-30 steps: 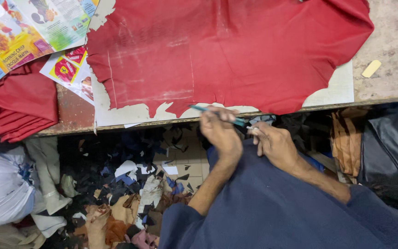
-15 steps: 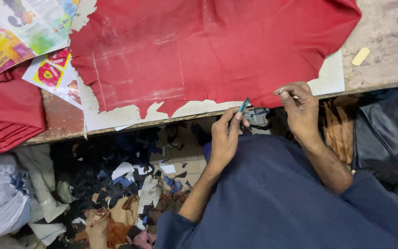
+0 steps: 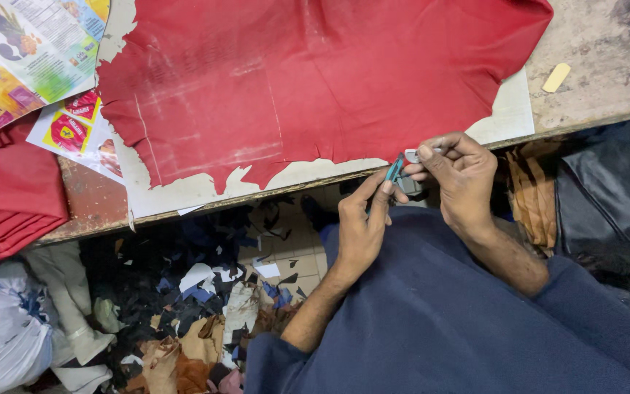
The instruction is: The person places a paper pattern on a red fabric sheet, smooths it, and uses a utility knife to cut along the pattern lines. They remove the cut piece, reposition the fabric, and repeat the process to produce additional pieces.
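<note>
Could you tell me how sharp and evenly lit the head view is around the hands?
Head view: left hand, right hand and teal knife are fairly sharp; red leather hide is evenly lit, no glare; the scrap pile under the table sits in shadow.

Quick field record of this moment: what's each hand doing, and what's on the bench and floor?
left hand: pinches a teal-handled cutter at the bench edge
right hand: fingers at the cutter's tip, holding a small pale piece; too small to identify
bench: worn surface, a small cream chip near the right end
red leather hide: spread flat on a pale board, ragged lower edge
left of bench: printed paper sheets, folded red material
floor: scattered leather offcuts, dark, white and tan
</note>
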